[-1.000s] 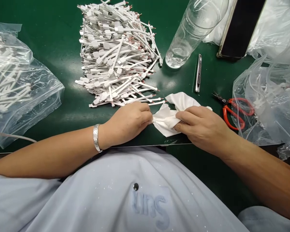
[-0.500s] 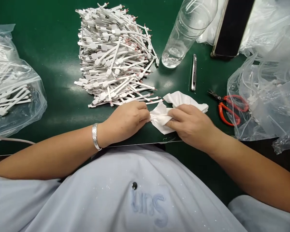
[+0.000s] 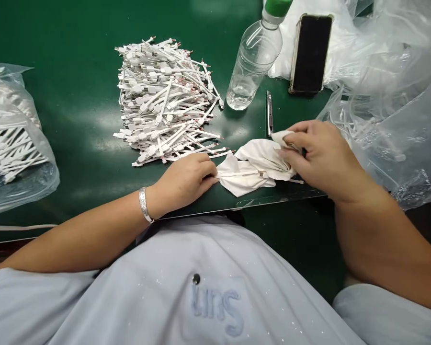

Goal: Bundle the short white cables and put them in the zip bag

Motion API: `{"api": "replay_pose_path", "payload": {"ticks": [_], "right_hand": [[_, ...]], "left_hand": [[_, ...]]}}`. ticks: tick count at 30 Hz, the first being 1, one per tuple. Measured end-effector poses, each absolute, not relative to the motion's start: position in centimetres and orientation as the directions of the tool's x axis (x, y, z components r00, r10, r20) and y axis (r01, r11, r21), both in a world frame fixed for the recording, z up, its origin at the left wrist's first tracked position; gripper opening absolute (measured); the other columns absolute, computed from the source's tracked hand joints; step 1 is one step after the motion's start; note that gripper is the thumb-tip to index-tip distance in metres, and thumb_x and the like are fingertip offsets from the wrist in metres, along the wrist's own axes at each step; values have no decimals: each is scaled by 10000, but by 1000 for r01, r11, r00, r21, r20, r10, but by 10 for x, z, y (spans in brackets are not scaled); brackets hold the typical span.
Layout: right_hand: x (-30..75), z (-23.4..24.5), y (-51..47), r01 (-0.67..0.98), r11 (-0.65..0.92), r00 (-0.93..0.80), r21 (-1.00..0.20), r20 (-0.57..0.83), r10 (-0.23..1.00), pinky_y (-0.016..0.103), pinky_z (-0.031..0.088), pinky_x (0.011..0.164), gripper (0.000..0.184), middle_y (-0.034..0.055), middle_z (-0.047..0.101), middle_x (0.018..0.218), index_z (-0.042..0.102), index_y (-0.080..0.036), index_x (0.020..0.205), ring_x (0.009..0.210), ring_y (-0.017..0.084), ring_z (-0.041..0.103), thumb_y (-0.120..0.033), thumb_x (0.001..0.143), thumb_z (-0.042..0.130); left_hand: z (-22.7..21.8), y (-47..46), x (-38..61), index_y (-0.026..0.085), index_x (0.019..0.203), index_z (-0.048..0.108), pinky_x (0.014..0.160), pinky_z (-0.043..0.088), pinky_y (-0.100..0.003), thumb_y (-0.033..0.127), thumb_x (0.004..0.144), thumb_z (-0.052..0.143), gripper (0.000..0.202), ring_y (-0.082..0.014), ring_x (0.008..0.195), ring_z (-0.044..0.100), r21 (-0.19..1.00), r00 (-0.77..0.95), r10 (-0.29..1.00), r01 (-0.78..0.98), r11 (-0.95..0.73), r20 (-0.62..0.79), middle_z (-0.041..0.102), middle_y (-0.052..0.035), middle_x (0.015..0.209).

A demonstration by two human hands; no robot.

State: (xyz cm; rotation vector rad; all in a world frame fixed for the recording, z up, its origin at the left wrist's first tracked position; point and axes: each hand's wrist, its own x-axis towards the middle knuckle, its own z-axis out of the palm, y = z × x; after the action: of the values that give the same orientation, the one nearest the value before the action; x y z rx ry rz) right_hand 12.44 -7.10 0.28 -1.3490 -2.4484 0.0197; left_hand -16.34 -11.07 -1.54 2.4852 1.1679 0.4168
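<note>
Head view: my left grip (image 3: 187, 184) pinches one end of a short flat white cable (image 3: 240, 174), which lies straight across a crumpled white cloth (image 3: 242, 186) (its metal plug points toward my other side). My right grip (image 3: 325, 160) holds a bunched fold of that cloth. Beyond, on the dark green counter (image 3: 75, 120), lie a slim silvery metal tool (image 3: 269, 115), a heap of white cables (image 3: 168, 105) and, standing, a clear green-capped bottle (image 3: 249, 64).

Blue letters (image 3: 219, 309) on the shirt (image 3: 147, 292), off the desk's (image 3: 72, 86) near edge, appear as "unS". Turned upside down, they read "Sun".
</note>
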Motion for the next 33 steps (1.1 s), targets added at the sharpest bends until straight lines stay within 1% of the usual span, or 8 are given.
{"api": "replay_pose_path", "payload": {"ticks": [5, 7, 11, 15, 18, 23, 28, 33], "right_hand": [[126, 21, -69, 957, 266, -189, -116, 448, 874, 465, 411, 865, 288, 179, 642, 962, 697, -106, 801, 995, 310, 569, -383, 838, 624], [120, 24, -84, 917, 374, -278, -140, 446, 850, 407, 440, 792, 261, 130, 651, 856, 675, -140, 789, 865, 254, 593, -373, 866, 585], [110, 6, -117, 777, 614, -591, -141, 171, 788, 341, 453, 697, 194, 77, 663, 803, 668, -172, 825, 790, 219, 596, -243, 895, 501], [112, -18, -128, 825, 565, -549, 1, 238, 801, 367, 445, 726, 242, 116, 661, 881, 664, -122, 1020, 861, 252, 587, -144, 882, 466], [117, -28, -127, 803, 595, -570, 7, 300, 765, 372, 453, 758, 329, 106, 663, 886, 623, -134, 1141, 860, 244, 588, -89, 873, 436], [127, -38, -127, 765, 588, -436, -264, 460, 774, 387, 502, 789, 301, 71, 654, 913, 616, -224, 1134, 835, 218, 613, -150, 861, 514], [133, -33, -119, 622, 374, 83, -687, 533, 842, 393, 524, 716, 421, 77, 631, 937, 655, -223, 1157, 760, 187, 609, -201, 738, 676], [97, -11, -121, 366, 363, 387, -857, 495, 778, 411, 525, 787, 327, 44, 662, 805, 746, -202, 956, 744, 178, 625, -181, 631, 775]], "left_hand": [[-10, -111, -158, 139, 860, 618, 704, 445, -286, 262, 899, 508, 170, -171, 781, 559, 456, 573, 817, 714, -532, 56, 611, -67, 843], [-6, -110, -156, 137, 859, 613, 720, 445, -298, 244, 905, 483, 174, -179, 795, 566, 472, 566, 824, 723, -503, 12, 623, -73, 857], [3, -107, -156, 149, 832, 581, 697, 443, -303, 218, 898, 459, 155, -182, 780, 587, 514, 509, 858, 756, -405, -73, 649, -70, 852], [13, -107, -164, 161, 858, 526, 555, 440, -219, 206, 889, 460, 86, -115, 634, 607, 782, 416, 863, 622, -39, -288, 659, -32, 771], [22, -112, -174, 147, 919, 546, 545, 448, -182, 205, 885, 485, 91, -81, 631, 604, 872, 446, 824, 477, 111, -349, 654, -25, 789], [31, -126, -191, 143, 938, 605, 644, 484, -201, 233, 868, 534, 134, -78, 687, 591, 910, 461, 833, 399, 115, -307, 645, -20, 801], [28, -138, -204, 153, 906, 617, 598, 463, -198, 238, 843, 547, 127, -84, 654, 574, 918, 429, 854, 375, 127, -293, 637, -13, 763], [23, -146, -211, 148, 920, 621, 655, 480, -211, 228, 837, 554, 133, -84, 682, 576, 930, 422, 867, 348, 116, -266, 634, -8, 772]]}}
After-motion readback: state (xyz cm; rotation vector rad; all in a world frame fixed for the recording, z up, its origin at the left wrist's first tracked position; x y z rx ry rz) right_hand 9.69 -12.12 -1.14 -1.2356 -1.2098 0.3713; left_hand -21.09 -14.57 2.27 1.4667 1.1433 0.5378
